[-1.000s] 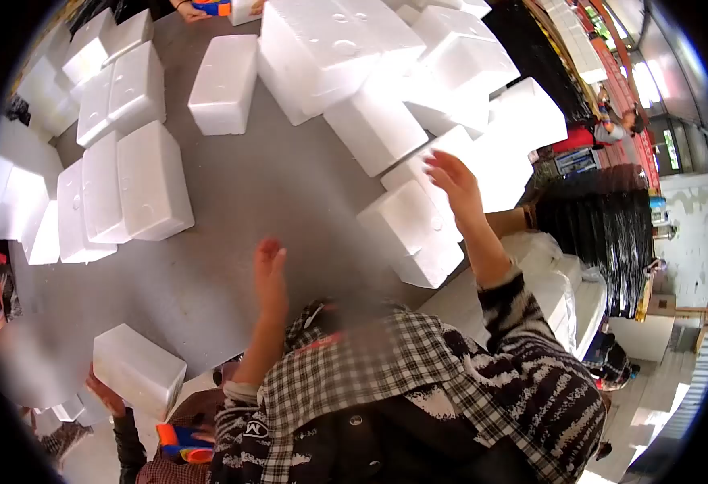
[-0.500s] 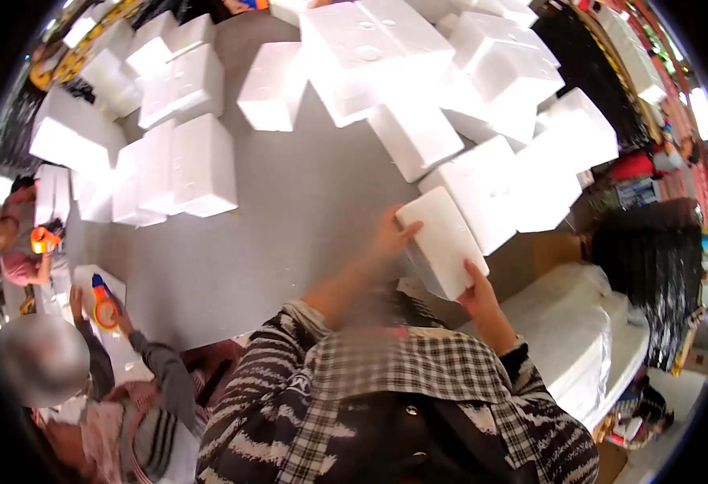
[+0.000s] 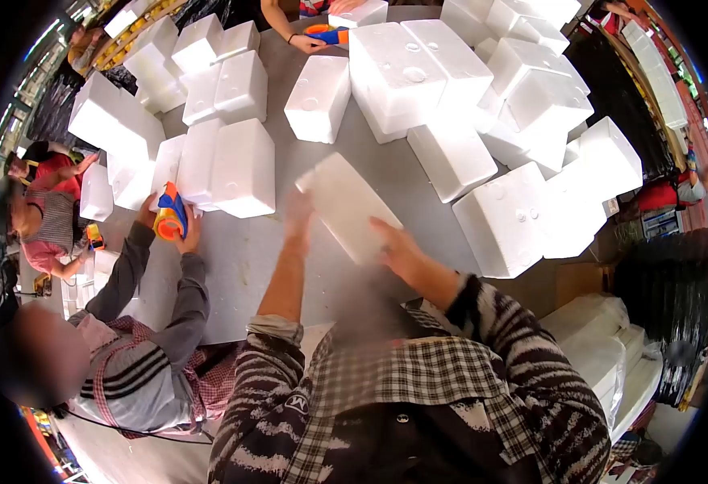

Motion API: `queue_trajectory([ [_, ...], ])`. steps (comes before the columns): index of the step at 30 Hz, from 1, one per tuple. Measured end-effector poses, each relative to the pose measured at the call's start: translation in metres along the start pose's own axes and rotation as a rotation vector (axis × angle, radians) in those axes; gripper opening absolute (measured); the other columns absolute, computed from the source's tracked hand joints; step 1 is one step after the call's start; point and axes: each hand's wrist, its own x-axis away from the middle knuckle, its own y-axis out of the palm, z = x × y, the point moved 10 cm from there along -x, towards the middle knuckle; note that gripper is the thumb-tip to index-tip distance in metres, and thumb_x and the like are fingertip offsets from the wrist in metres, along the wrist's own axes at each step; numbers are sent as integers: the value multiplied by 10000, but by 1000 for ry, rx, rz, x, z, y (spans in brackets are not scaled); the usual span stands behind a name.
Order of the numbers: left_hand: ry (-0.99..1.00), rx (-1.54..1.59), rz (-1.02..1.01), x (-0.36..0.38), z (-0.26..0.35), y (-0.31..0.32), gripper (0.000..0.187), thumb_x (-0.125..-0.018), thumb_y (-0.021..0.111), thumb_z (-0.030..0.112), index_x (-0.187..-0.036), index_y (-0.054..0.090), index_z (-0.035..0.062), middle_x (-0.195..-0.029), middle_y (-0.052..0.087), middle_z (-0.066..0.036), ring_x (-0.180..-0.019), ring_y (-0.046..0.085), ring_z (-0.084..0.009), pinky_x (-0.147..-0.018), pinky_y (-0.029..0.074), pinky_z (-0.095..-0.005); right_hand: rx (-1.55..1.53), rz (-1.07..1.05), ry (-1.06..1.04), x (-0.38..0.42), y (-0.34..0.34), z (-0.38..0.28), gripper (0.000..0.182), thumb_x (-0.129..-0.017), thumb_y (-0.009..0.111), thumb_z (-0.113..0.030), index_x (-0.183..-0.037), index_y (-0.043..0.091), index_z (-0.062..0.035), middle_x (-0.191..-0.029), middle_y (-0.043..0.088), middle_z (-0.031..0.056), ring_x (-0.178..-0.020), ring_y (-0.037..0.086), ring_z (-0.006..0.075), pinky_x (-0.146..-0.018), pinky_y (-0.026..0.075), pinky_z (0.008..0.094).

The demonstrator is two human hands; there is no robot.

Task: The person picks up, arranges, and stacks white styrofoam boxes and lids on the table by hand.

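A white foam box [image 3: 350,206] is held above the grey table [image 3: 289,266] in front of my chest, tilted, its long side running from upper left to lower right. My left hand [image 3: 297,211], blurred by motion, grips its left end. At the lower right end, my right hand [image 3: 398,248] is closed around the edge, thumb on the upper face. Beyond the held box stands another white foam box [image 3: 318,98]. To the right of my right hand sits a large foam box [image 3: 509,222].
Foam boxes [image 3: 241,169] are stacked at the left and more [image 3: 418,77] at the back right. A co-worker [image 3: 140,355] on my left holds an orange and blue tape dispenser [image 3: 170,214]; another person's hand [image 3: 310,42] holds one across the table. Plastic-wrapped white blocks [image 3: 588,347] stand at right.
Both my hands have carried the foam box left, away from the large boxes, over the table. The co-worker's tape dispenser has moved up and right to the stacked boxes.
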Motion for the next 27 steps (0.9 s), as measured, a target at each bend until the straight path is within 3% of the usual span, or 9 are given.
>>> queue_trajectory([
  [3, -3, 64, 171, -5, 34, -34, 612, -923, 589, 324, -1431, 357, 74, -1436, 408, -61, -1320, 392, -182, -1087, 320, -359, 80, 45, -3, -62, 50, -27, 721, -794, 749, -284, -1395, 425, -49, -1175, 628, 131, -1012, 638, 268, -804, 538, 372],
  [6, 146, -121, 246, 42, 71, -43, 616, -935, 576, 316, -1441, 343, 52, -1459, 384, -89, -1324, 389, -205, -1094, 316, -379, -590, 255, 400, -116, 95, -10, 794, -759, 779, -279, -1420, 389, -78, -1241, 582, 150, -1075, 602, 287, -865, 522, 401],
  [7, 215, -157, 237, 53, 66, -54, 618, -929, 582, 297, -1444, 338, 59, -1435, 402, -82, -1294, 412, -208, -1063, 348, -379, -311, 116, 130, -126, 101, -33, 736, -790, 749, -330, -1406, 411, -110, -1289, 544, 134, -1124, 568, 290, -870, 517, 441],
  [10, 373, -273, 267, 86, 24, -85, 595, -916, 595, 203, -1435, 343, 55, -1407, 418, -95, -1268, 428, -228, -1021, 389, -372, -636, -212, 217, -124, 122, -51, 610, -902, 608, -463, -1433, 407, -241, -1521, 313, 96, -1328, 398, 280, -1031, 390, 509],
  [13, 321, -375, 172, 139, 14, -44, 560, -920, 578, 135, -1423, 349, 41, -1395, 425, -105, -1252, 446, -230, -1002, 406, -368, 18, -16, 294, -54, 62, -71, 537, -950, 547, -425, -1422, 434, -192, -1552, 270, 70, -1326, 409, 267, -1057, 368, 482],
  [19, 46, -303, -273, 160, -57, 26, 572, -919, 583, 131, -1427, 337, 40, -1397, 421, -121, -1233, 467, -246, -977, 426, -364, 55, -19, -268, 61, -49, -116, 525, -892, 679, -293, -1366, 512, -141, -1384, 515, 68, -1250, 499, 249, -1049, 388, 377],
  [22, -202, -309, -444, 168, -86, 77, 573, -948, 570, 294, -1433, 349, 83, -1407, 436, -112, -1259, 461, -249, -1004, 408, -404, 733, 661, -544, 165, -169, -199, 427, -845, 709, -139, -1247, 573, -89, -1270, 594, 93, -1139, 563, 236, -933, 464, 348],
  [25, -434, -352, -530, 179, -103, 152, 635, -947, 542, 433, -1448, 336, 103, -1431, 428, -106, -1310, 422, -250, -1028, 381, -452, 418, 1392, -308, 250, -360, -146, 544, -819, 751, -297, -1186, 510, 23, -1103, 604, 143, -1020, 581, 253, -857, 478, 353],
  [27, -508, -378, -537, 180, -122, 185, 698, -938, 521, 511, -1467, 307, 109, -1448, 419, -104, -1345, 389, -248, -1043, 360, -481, 228, 1398, -95, 249, -419, -82, 622, -780, 779, -369, -1153, 513, 52, -1086, 601, 152, -989, 588, 242, -843, 481, 345],
])
